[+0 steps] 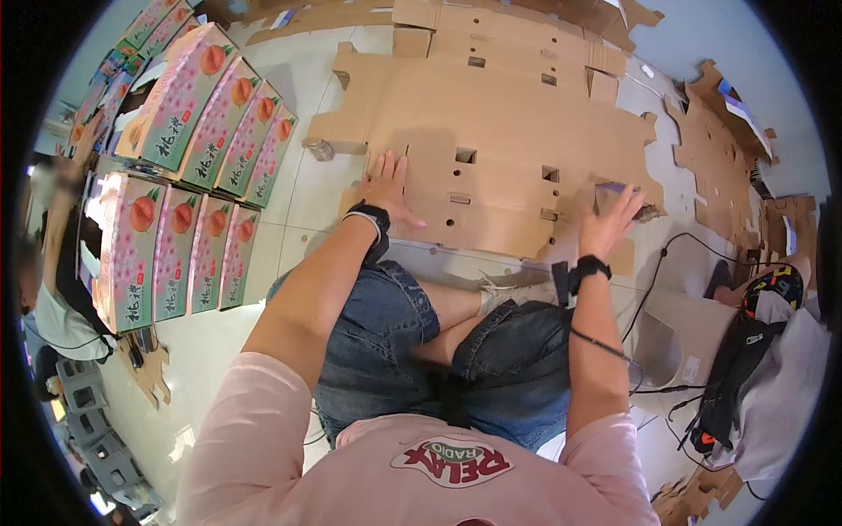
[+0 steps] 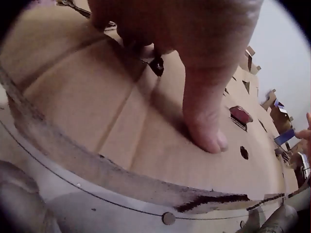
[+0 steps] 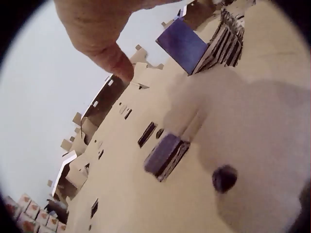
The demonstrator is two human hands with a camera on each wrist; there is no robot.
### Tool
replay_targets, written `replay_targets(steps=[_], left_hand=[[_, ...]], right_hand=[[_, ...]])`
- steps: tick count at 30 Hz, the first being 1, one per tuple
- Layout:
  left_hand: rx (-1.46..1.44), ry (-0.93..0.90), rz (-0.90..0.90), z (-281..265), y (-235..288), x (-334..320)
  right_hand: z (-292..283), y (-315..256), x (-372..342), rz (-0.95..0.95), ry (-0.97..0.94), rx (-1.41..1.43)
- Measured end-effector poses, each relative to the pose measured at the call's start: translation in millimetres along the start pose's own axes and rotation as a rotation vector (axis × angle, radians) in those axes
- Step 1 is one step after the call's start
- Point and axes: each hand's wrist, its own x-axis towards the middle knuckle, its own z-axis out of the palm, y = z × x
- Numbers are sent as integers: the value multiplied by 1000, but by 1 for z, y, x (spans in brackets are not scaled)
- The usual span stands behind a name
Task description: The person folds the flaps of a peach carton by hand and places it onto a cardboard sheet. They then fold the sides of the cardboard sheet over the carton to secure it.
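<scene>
On the tiled floor [image 1: 282, 245], the cardboard sheet [image 1: 509, 114] lies ahead. Hands well apart, fingers extended: left hand [image 1: 388, 193] rests on its near left part; right hand [image 1: 605, 226] at the right side, contact unclear from here. Advised: press evenly, clear of the raised purple flap [image 3: 182, 46].

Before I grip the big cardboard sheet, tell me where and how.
I'd probably take the cardboard sheet by its near edge, toward both ends, coming from where the person is: it lies broad and nearly flat on the floor, with that long edge closest.
</scene>
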Motion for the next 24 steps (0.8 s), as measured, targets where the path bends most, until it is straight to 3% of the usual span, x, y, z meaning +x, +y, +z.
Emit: replay_targets(steps=[1, 2, 4, 5, 7, 8, 10, 14, 16, 18, 20, 21, 23, 24], left_hand=[[-1, 9, -6, 2, 0, 1], [-1, 30, -14, 1, 1, 3], [-7, 37, -14, 0, 1, 3], [-12, 38, -10, 1, 1, 2], [-18, 49, -13, 3, -1, 4], [-26, 58, -4, 4, -1, 4], [-28, 45, -24, -2, 2, -1], [-66, 8, -18, -5, 1, 0], [-66, -19, -4, -8, -1, 2], [-67, -27, -1, -23, -16, 11], [-584, -12, 216, -41, -45, 22], [-476, 97, 127, -65, -46, 13], [-219, 519, 192, -118, -76, 4], [-172, 599, 88, -165, -72, -33]], right_hand=[[-5, -9, 5, -132, 72, 14], [-3, -6, 10, -139, 70, 16], [4, 5, 24, -239, -153, -192], [6, 7, 25, -246, -158, -183], [9, 11, 19, -136, -398, -493], [13, 9, 12, -150, -403, -485], [28, 7, -4, 102, -603, -447], [75, 54, -17, 135, -516, -232], [66, 54, -13, 136, -689, -231], [57, 57, -9, 103, -722, -185], [49, 49, -15, 69, -774, -143], [41, 39, -22, 86, -817, -148], [39, 39, -30, 80, -878, -187], [39, 37, -31, 77, -877, -182]])
